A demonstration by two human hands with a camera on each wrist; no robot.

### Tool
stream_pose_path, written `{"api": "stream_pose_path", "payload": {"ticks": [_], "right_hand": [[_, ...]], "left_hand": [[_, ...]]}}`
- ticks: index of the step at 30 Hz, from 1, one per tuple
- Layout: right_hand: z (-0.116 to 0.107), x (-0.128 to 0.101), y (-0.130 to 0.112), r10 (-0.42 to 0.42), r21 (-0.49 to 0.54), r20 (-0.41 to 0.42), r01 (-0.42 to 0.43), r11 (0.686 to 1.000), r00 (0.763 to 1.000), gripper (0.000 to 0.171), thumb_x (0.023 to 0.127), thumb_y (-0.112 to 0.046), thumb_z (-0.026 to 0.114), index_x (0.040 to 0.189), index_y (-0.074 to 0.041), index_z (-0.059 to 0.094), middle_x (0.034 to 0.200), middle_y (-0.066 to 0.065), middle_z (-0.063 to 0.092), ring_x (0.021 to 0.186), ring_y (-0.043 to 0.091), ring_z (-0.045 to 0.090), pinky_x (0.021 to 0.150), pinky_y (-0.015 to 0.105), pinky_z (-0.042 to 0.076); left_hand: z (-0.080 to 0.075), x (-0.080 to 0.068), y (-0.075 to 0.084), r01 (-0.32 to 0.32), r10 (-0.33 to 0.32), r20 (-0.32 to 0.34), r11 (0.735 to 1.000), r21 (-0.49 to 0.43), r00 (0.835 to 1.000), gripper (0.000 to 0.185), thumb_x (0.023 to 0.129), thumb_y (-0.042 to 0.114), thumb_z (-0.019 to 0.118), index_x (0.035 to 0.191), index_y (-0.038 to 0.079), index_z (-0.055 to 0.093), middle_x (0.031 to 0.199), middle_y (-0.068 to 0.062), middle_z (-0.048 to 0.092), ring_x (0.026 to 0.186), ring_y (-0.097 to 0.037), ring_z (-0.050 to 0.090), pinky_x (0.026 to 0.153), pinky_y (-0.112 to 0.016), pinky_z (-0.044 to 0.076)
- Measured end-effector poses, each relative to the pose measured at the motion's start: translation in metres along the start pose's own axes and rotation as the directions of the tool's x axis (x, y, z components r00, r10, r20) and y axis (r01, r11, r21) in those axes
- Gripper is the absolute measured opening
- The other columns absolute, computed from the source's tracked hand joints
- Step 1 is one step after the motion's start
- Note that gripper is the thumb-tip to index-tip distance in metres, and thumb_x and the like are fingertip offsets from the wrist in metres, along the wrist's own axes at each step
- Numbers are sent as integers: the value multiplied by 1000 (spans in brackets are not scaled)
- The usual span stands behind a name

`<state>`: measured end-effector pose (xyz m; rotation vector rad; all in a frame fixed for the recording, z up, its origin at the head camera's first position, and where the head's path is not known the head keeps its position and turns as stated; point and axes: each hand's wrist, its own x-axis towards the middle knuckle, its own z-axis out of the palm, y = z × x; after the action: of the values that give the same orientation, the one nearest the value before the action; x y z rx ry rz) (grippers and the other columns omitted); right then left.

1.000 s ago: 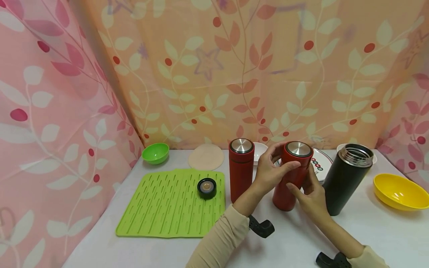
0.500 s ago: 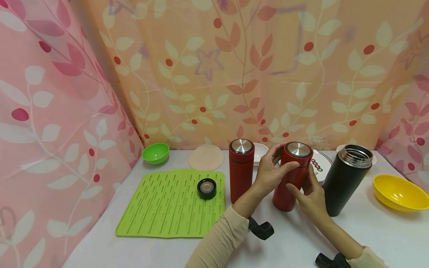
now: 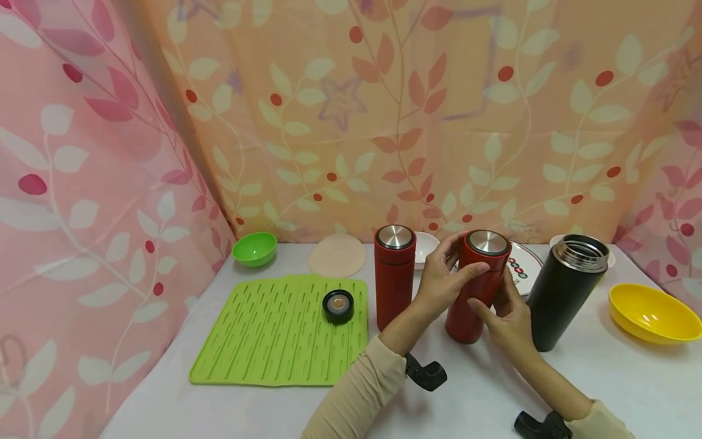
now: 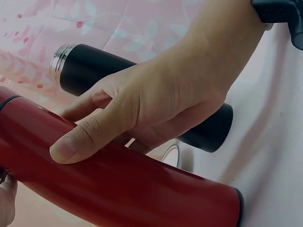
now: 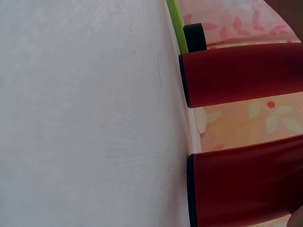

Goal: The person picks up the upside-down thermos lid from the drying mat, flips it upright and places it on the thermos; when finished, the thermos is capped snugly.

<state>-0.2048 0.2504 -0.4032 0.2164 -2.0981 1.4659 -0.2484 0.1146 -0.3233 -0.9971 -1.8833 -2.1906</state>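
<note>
A red thermos (image 3: 465, 320) with a silver-topped lid stands slightly tilted on the white table, between both hands. The left hand (image 3: 440, 285) grips it near the lid, thumb across the front. Lower down, the right hand (image 3: 510, 320) holds its body; in the left wrist view that right hand (image 4: 142, 101) wraps the red side with the thumb on top. To the left, a second red thermos (image 3: 395, 283) stands upright with its lid on. On the right is a black thermos (image 3: 565, 299), lidless, its metal threaded neck showing. Fingers behind the held thermos are partly hidden.
A green ribbed mat (image 3: 263, 341) at left bears a black cap (image 3: 338, 306). Behind are a green bowl (image 3: 255, 250), a beige disc (image 3: 337, 256), a white bowl (image 3: 425, 250) and a printed white plate (image 3: 529, 268). A yellow bowl (image 3: 655, 314) sits far right.
</note>
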Motion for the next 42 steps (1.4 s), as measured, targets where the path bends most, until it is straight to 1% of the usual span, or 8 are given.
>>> {"api": "stream_pose_path", "payload": {"ticks": [11, 19, 26, 30, 33, 37, 39, 42], "right_hand": [[1, 2, 1, -30, 21, 16, 29, 999, 999, 94, 79, 1, 68, 147, -31, 12, 145, 1, 39, 119, -8, 45, 90, 7, 40], [2, 4, -1, -40, 63, 16, 39, 997, 999, 94, 78, 5, 67, 147, -30, 14, 141, -1, 43, 118, -5, 48, 90, 7, 41], [3, 4, 0, -11, 92, 31, 8, 996, 999, 93, 79, 4, 66, 147, -30, 13, 143, 0, 41, 118, -6, 46, 89, 7, 41], [4, 3, 0, 1, 96, 36, -4, 995, 999, 93, 80, 5, 65, 147, -30, 13, 142, 0, 41, 117, -5, 46, 88, 6, 41], [3, 5, -1, -2, 102, 20, 0, 995, 1000, 93, 79, 5, 65, 147, -32, 14, 142, -1, 42, 118, -4, 47, 88, 6, 41], [2, 5, 0, -12, 113, 9, 11, 993, 1000, 92, 79, 7, 65, 147, -30, 15, 141, -1, 42, 117, -3, 47, 88, 6, 41], [1, 4, 2, -17, 121, 13, 15, 992, 1000, 92, 79, 8, 65, 147, -29, 15, 141, -1, 42, 117, -3, 47, 88, 6, 41], [1, 2, 3, -22, 138, 22, 19, 990, 1000, 92, 79, 9, 64, 148, -27, 15, 141, -1, 42, 118, -3, 47, 88, 6, 41]], "left_hand": [[-4, -6, 8, 31, -32, -20, 997, -75, 999, 52, 85, 2, 63, 133, 4, 46, 134, -10, 50, 123, -8, 47, 104, -21, 36], [-17, -27, 47, -25, 24, -29, 999, -45, 999, 45, 90, 2, 53, 134, -1, 41, 133, -15, 50, 125, -20, 47, 106, -27, 35], [-52, -53, 67, -141, 141, 9, 990, 7, 990, 34, 94, 7, 48, 127, -1, 46, 115, -23, 57, 110, -27, 56, 96, -25, 46], [-83, -72, 60, -177, 183, -64, 980, 92, 981, 26, 94, 10, 50, 116, -3, 52, 100, -23, 61, 97, -15, 60, 89, -25, 50], [-114, -77, 49, -171, 200, -154, 968, 182, 967, 23, 93, 13, 52, 108, -5, 57, 89, -21, 62, 87, -10, 61, 82, -26, 52], [-160, -77, 28, -62, 162, -257, 932, 357, 953, 24, 90, 14, 58, 108, -1, 60, 93, -18, 63, 88, -15, 61, 83, -30, 51], [-181, -80, 16, 56, 91, -298, 891, 450, 950, 28, 87, 16, 63, 112, 4, 60, 102, -16, 63, 96, -19, 60, 89, -35, 48], [-200, -87, 1, 247, -77, -318, 804, 541, 945, 43, 82, 17, 70, 120, 6, 56, 117, -16, 59, 111, -26, 54, 95, -43, 43]]}}
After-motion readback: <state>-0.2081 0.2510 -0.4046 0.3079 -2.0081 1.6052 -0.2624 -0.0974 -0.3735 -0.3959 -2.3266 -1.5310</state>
